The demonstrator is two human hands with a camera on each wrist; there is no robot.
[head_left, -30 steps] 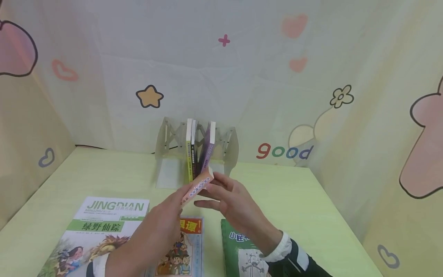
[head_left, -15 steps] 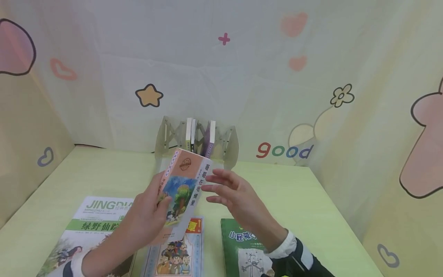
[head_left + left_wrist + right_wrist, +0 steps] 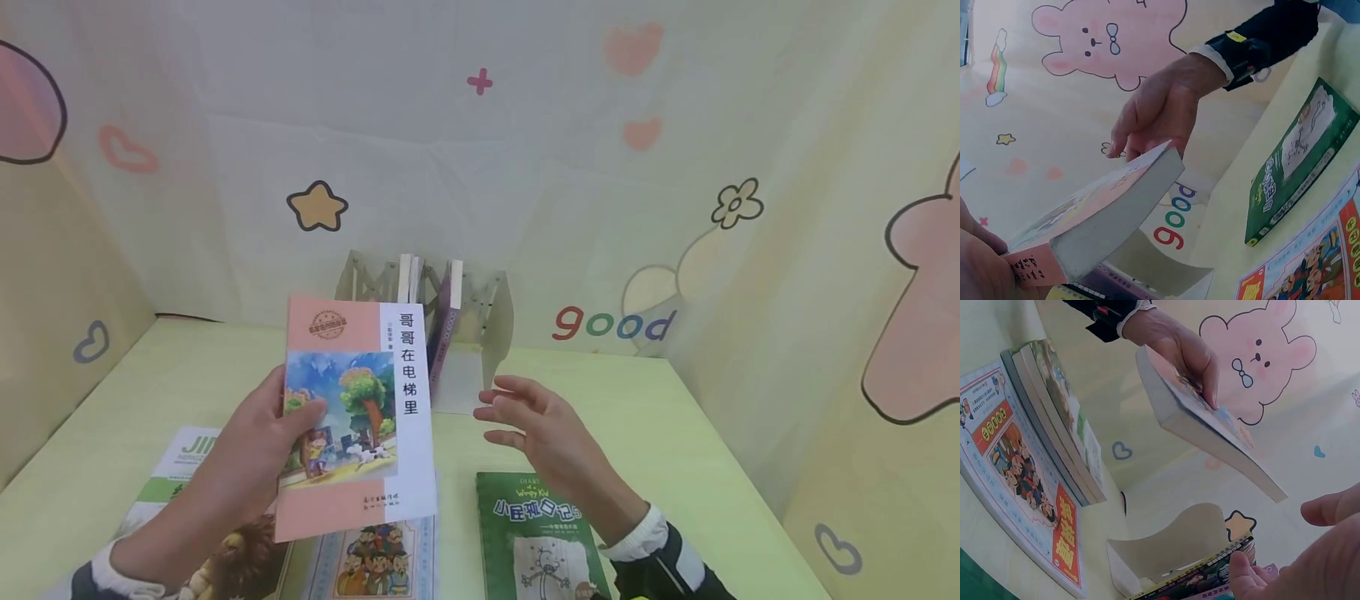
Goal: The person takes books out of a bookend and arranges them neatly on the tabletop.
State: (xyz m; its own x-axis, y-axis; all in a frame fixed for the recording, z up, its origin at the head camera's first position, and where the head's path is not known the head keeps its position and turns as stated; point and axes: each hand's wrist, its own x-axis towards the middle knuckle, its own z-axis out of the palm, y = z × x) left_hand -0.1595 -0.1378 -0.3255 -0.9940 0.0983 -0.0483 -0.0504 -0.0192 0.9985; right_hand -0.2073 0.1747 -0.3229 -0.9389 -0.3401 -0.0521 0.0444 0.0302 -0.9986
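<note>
My left hand (image 3: 258,446) grips a pink-and-white paperback (image 3: 352,412) by its left edge, thumb on the cover picture, front cover facing me above the table. The same paperback (image 3: 1094,215) shows its page block in the left wrist view, and in the right wrist view the paperback (image 3: 1204,428) hangs in the air. My right hand (image 3: 536,425) hovers just right of it with fingers loosely spread, holding nothing. Behind stands a clear expandable book rack (image 3: 491,321) with three upright books (image 3: 438,308).
Three books lie flat on the yellow-green table (image 3: 675,433): a green-titled picture book (image 3: 187,467) at left, a colourful comic-cover book (image 3: 378,562) in the middle, a green diary book (image 3: 532,537) at right. Patterned cloth walls enclose the table.
The left hand turned the paperback from spine-up to cover-facing and drew it left, toward me. The right hand let go of it and moved apart to the right.
</note>
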